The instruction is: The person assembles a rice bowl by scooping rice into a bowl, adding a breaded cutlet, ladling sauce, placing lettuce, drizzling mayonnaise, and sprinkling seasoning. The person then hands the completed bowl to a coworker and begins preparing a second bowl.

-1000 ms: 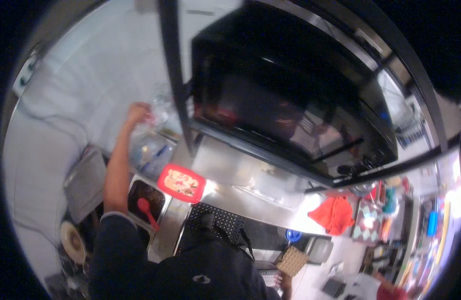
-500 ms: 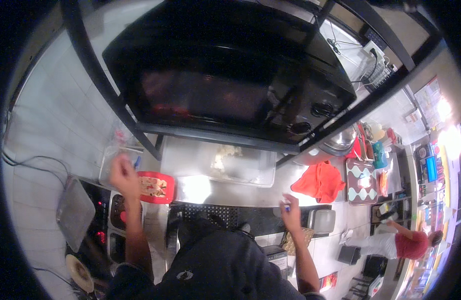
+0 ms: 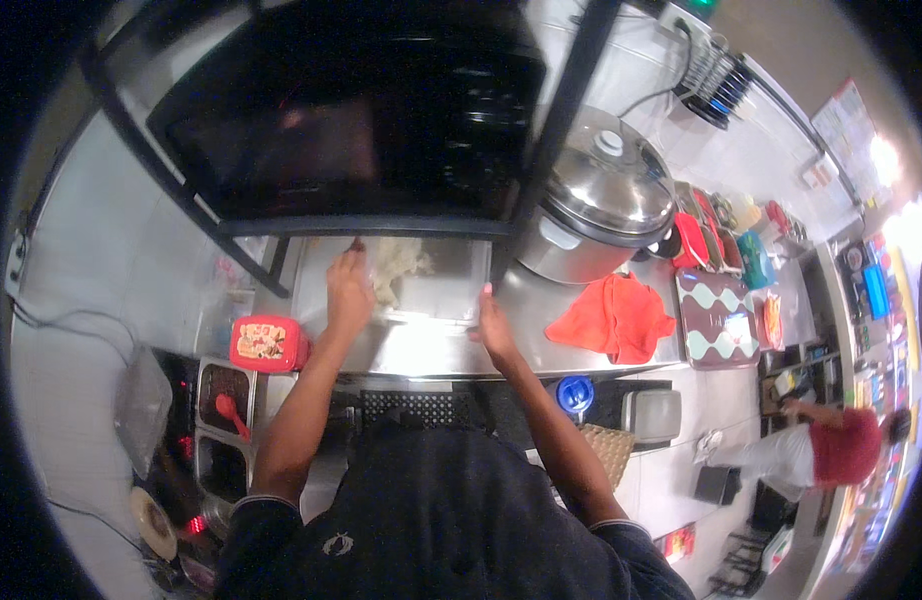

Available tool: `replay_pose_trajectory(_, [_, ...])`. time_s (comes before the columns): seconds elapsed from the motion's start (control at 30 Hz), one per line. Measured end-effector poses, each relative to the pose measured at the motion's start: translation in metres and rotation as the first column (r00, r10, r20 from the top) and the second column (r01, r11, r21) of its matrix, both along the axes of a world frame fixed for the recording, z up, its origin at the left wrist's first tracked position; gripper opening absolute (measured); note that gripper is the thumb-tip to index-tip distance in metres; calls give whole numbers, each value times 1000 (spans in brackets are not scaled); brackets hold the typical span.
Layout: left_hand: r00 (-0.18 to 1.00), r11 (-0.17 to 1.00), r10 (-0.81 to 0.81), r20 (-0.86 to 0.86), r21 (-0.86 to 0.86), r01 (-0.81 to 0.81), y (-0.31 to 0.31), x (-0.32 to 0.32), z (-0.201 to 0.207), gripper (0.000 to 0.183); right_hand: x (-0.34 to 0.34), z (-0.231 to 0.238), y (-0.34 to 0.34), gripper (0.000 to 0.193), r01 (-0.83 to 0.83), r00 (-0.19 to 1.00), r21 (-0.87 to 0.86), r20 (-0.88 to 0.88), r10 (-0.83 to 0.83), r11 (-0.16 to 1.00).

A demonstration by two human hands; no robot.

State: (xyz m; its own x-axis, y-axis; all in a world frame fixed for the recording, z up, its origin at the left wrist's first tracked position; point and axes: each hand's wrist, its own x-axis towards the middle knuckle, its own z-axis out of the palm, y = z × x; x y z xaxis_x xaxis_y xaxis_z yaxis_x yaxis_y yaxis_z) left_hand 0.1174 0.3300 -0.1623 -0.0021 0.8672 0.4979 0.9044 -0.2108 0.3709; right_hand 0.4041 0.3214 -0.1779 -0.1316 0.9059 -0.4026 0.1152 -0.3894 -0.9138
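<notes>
A shallow tray (image 3: 461, 275) on the steel counter, partly under the black shelf, holds a loose pile of pale, crumbly food (image 3: 399, 265). My left hand (image 3: 350, 295) reaches over the tray's left part, close beside the pile, with fingers stretched forward; whether they touch the food is unclear. At the tray's front right corner is my right hand (image 3: 495, 330), its thumb raised apart from loosely bent fingers. No object shows in either hand. Left of my left forearm sits a red-rimmed tub (image 3: 269, 343) with a patterned top.
A black microwave (image 3: 351, 120) stands on the metal shelf frame (image 3: 361, 226) above the tray. To the right are a large steel cooker (image 3: 591, 215), an orange cloth (image 3: 613, 318) and a patterned brown tray (image 3: 716, 320). A person in a red shirt (image 3: 846, 445) stands far right.
Both hands have moved forward to the tray, the left also rightward and the right leftward. My view has shifted, showing the whole cooker and a blue round object below the counter.
</notes>
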Motion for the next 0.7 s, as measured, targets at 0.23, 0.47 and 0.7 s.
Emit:
replay_pose_trajectory(0.23, [929,948,-312,-200,-7,318,-13,117,39,62,33,1,-12,111,-135,893,-13,-434,116,991])
replay_pose_trajectory(0.47, [906,913,-324,-272,-342,224,-31,168,52,78,123,-42,-54,86,232,901,-247,-309,-304,941])
replay_pose_trajectory(0.7, [903,926,-376,-207,-112,359,-56,179,59,51,210,-57,-62,70,178,544,562,627,-557,808])
